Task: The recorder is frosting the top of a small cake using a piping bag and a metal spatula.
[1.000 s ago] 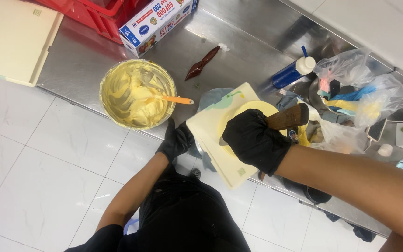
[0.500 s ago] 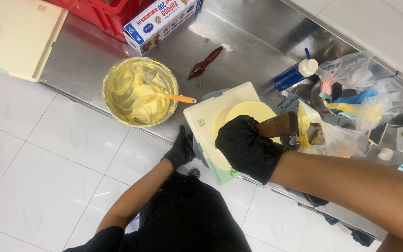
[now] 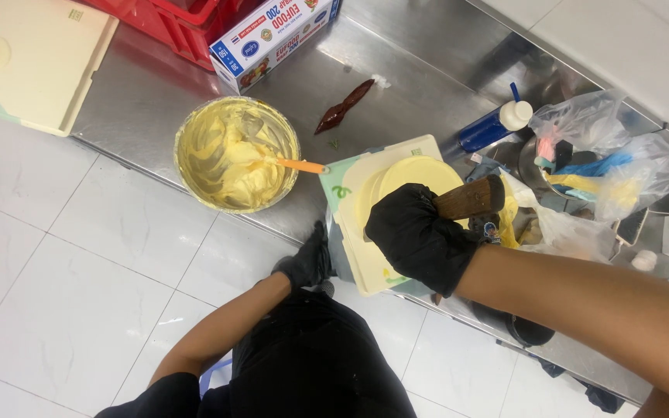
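My right hand [image 3: 418, 234], in a black glove, grips the brown wooden handle [image 3: 470, 199] of a tool over a round pale yellow cake [image 3: 406, 177]. The cake sits on a cream square board [image 3: 358, 259] at the counter's front edge. The tool's blade is hidden behind my glove. My left hand [image 3: 308, 262], also in a black glove, holds the board's near left edge below the counter rim. A metal bowl [image 3: 236, 154] of yellow cream stands to the left, with an orange-handled spatula [image 3: 300, 166] stuck in it.
On the steel counter [image 3: 156, 85] lie a brown smeared spatula [image 3: 344, 107], a blue and white box [image 3: 270, 32], a red crate [image 3: 183, 23], a blue bottle with a white cap [image 3: 492, 125] and clear plastic bags [image 3: 609, 159]. A cream board [image 3: 29, 66] lies far left. White floor tiles lie below.
The view has shifted slightly. My right hand has moved a little down and left over the cake, and my left hand has slid lower along the board's edge.
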